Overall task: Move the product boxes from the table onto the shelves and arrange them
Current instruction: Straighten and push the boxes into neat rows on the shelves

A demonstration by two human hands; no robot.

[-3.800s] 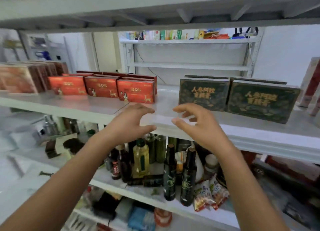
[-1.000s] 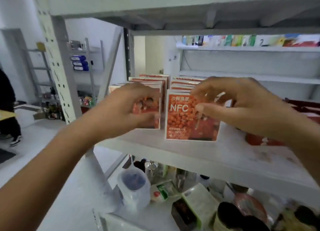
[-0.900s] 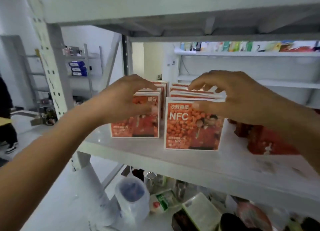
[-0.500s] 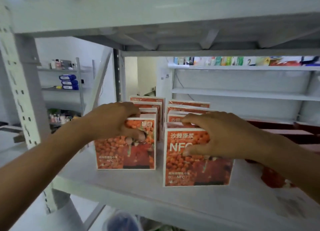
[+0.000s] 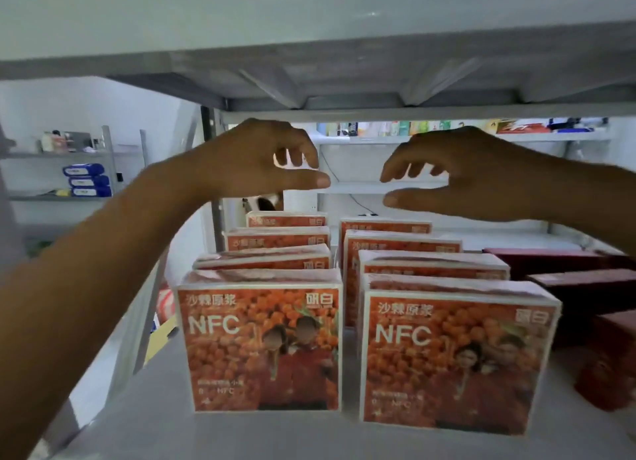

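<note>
Two rows of orange product boxes stand upright on the white shelf (image 5: 165, 428), fronts toward the camera (each marked "NFC"). The left front box (image 5: 261, 342) and the right front box (image 5: 454, 359) stand just beside each other with a narrow gap between. Behind each, three more seem to line up, though the back ones are partly hidden. The left hand (image 5: 261, 163) and right hand (image 5: 457, 173) hover above the rows, apart from the boxes, with fingers loosely curled and holding nothing. Dark red boxes (image 5: 564, 263) sit to the right on the same shelf.
</note>
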